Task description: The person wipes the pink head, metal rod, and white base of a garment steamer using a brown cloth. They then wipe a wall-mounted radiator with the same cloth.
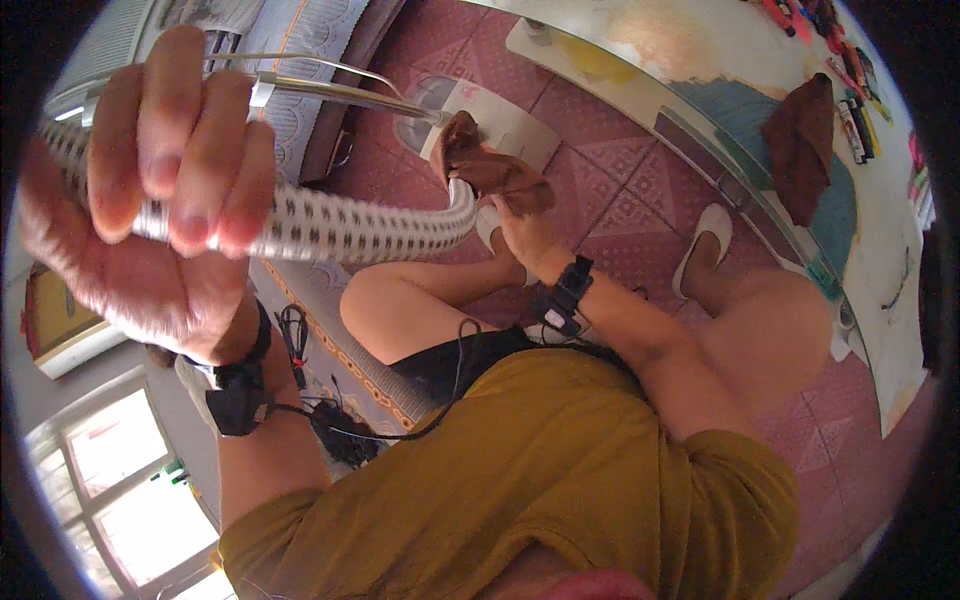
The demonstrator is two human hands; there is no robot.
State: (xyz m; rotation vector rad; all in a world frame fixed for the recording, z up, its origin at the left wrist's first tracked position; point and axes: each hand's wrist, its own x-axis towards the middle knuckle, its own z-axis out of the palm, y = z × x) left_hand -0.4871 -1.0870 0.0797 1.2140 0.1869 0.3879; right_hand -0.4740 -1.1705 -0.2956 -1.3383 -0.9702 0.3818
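Observation:
My left hand (170,200) is raised at the left, its fingers wrapped round a thick white tube with rows of dark dots (350,228). The tube bends upward at its right end. A shiny metal rod (345,95) runs beside it and looks like part of the same frame. At that bent end, my right hand (528,235) is closed on a crumpled brown cloth (490,172), which lies against the frame. The cloth hides the corner and most of my right fingertips. What the whole frame belongs to cannot be made out.
A long table (690,30) curves along the right, bearing another brown cloth (803,145) and several coloured markers (850,130). A patterned cover (320,60) lies at the upper left. Grey slippers (425,95) stand on the red tiled floor (600,165). A black cable (405,436) runs from my left wrist.

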